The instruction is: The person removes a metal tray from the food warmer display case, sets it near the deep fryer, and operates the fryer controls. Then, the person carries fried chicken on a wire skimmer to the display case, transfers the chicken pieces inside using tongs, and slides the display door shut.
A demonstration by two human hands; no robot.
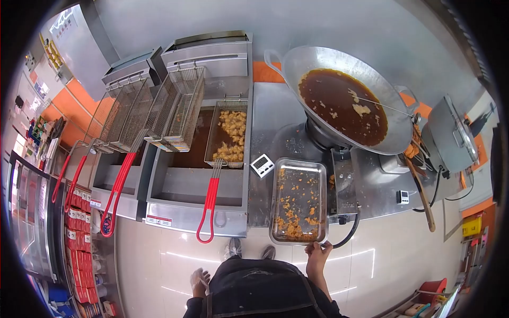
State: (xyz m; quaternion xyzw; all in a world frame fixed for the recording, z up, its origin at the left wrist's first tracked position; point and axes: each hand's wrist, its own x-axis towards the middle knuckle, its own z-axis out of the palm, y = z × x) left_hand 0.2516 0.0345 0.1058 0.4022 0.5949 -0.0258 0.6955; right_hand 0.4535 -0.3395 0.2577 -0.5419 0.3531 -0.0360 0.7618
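Note:
My right hand grips the near right edge of a metal tray, which holds scattered orange-brown crumbs. On my left hand, low beside my body, the fingers are apart and hold nothing; it seems to wear a clear glove. Nearest to it is the red handle of a fryer basket, where golden fried pieces sit in the oil. Behind the tray stands a large wok of brown oil, with pale bits floating in it and a thin metal utensil resting across.
Wire baskets with red handles hang over the fryers at left. A white timer lies left of the tray, another to its right. A wooden-handled utensil juts over the counter edge. A lidded pot stands far right.

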